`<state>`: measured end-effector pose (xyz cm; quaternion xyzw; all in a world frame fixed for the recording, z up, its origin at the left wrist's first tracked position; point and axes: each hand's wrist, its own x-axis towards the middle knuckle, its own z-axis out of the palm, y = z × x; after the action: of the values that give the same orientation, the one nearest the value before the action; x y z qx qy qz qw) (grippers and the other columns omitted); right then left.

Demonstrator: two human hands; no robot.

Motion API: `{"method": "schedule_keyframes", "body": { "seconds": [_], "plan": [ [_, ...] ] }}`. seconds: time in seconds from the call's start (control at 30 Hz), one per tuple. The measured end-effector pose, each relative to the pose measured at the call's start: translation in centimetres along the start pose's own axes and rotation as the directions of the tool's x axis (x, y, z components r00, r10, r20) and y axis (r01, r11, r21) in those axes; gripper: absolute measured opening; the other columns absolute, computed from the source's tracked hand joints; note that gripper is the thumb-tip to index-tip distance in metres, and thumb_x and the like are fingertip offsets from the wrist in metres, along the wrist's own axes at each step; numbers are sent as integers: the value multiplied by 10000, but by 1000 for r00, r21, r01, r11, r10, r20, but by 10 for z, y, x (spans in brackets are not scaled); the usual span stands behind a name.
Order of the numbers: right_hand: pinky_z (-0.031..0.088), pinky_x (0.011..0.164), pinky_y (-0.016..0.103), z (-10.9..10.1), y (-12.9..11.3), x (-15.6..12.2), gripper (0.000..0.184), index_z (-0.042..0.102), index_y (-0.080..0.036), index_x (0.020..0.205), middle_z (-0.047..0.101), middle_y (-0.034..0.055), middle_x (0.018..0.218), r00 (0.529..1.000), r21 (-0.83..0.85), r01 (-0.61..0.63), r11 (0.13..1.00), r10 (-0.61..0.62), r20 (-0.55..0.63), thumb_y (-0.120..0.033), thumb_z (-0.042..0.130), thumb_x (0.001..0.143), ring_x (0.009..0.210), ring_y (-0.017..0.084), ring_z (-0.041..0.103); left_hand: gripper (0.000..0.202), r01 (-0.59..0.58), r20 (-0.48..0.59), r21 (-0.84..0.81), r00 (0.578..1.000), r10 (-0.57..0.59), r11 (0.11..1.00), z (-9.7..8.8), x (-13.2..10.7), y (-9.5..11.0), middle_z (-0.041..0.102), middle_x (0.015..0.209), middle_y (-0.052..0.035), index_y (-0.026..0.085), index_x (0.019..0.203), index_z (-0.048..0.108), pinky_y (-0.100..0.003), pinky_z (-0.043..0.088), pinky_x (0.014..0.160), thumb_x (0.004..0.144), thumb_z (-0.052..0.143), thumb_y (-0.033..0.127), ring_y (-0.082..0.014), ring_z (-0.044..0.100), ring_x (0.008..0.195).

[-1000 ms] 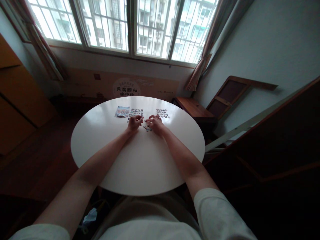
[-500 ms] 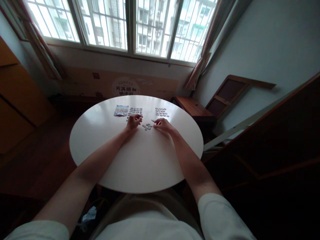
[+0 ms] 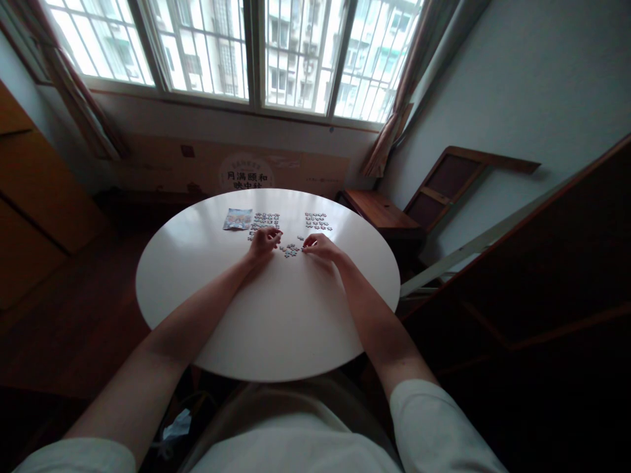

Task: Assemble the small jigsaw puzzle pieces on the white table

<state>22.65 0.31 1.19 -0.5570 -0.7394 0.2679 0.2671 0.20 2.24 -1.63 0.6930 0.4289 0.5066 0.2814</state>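
A small loose heap of jigsaw puzzle pieces (image 3: 290, 250) lies on the white round table (image 3: 280, 315) between my hands. My left hand (image 3: 265, 242) is just left of the heap, its thumb and fingertips closed in a pinch on what looks like a puzzle piece, mostly hidden. On the heap's right side, my right hand (image 3: 319, 246) pinches a small puzzle piece (image 3: 303, 249) at the tabletop. One single piece (image 3: 300, 238) lies beyond the heap. Rows of pieces (image 3: 267, 218) spread behind my left hand, partly covered by it; more rows (image 3: 316, 221) lie behind my right.
A colourful picture sheet or packet (image 3: 238, 219) lies at the table's far left, beside the left rows. Past the table's right rim stands a wooden stool or bench (image 3: 377, 209). A long printed carton (image 3: 305, 167) leans below the window.
The camera view has shifted very slightly. Both hands keep nearly the same places by the heap; the left fingertips have moved a little.
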Motion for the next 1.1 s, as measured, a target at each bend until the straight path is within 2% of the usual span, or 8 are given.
{"method": "schedule_keyframes", "body": {
  "seconds": [0.13,0.3,0.4,0.6,0.7,0.8,0.93,1.1],
  "plan": [
    [435,584,190,3,0,1,226,709,-106,904,678,35,761,1000,109,3,994,-4,8,-90,696,679,629,101,580,195,-27,25,79,999,25,997,1,-1,-1,645,593,-18,113,844,694,-164,415,411,779,583,259,-84,549,443],
    [428,615,217,-1,-4,1,191,734,-117,842,684,44,743,998,-91,-30,995,25,-58,-238,747,695,661,127,586,195,-85,53,162,996,77,983,3,-2,-4,660,633,-24,126,855,701,-179,424,455,785,578,260,-100,576,498],
    [411,598,218,-4,-4,0,156,736,-115,781,688,49,756,999,-144,-43,989,40,-24,-231,757,680,663,130,584,206,-88,69,170,995,77,981,3,-1,-7,655,622,-24,125,863,704,-187,427,464,792,570,265,-104,573,492],
    [404,564,199,-3,-1,2,113,707,-100,744,666,32,701,998,-3,-68,998,68,9,-122,750,642,617,111,570,206,-91,73,154,994,81,984,3,-1,-7,654,624,-24,128,867,706,-186,424,462,788,568,258,-104,572,494],
    [410,550,189,0,1,2,210,699,-101,834,670,29,723,995,102,-96,990,97,-7,-89,750,631,586,97,563,204,-79,75,147,995,68,986,3,-1,-5,657,622,-23,127,870,706,-183,427,462,786,571,255,-103,573,495],
    [411,546,191,1,1,2,282,699,-98,919,670,27,724,993,119,-110,987,113,-17,-116,763,646,558,86,546,201,-78,74,146,995,67,986,3,-2,-3,664,629,-23,127,866,704,-181,429,463,786,572,255,-102,576,500],
    [404,562,199,-2,-1,1,226,720,-101,806,659,28,709,999,12,-44,999,43,27,-221,805,635,594,98,549,196,-78,69,143,995,69,987,3,-3,-2,664,635,-22,131,862,703,-179,429,461,788,571,254,-101,579,503],
    [405,568,202,-3,-2,1,139,712,-106,718,637,13,653,996,17,-27,999,26,80,-170,790,623,600,107,548,191,-74,80,138,995,63,988,3,-3,-1,664,632,-21,133,857,704,-179,428,452,781,574,250,-98,572,485]
  ]
}}
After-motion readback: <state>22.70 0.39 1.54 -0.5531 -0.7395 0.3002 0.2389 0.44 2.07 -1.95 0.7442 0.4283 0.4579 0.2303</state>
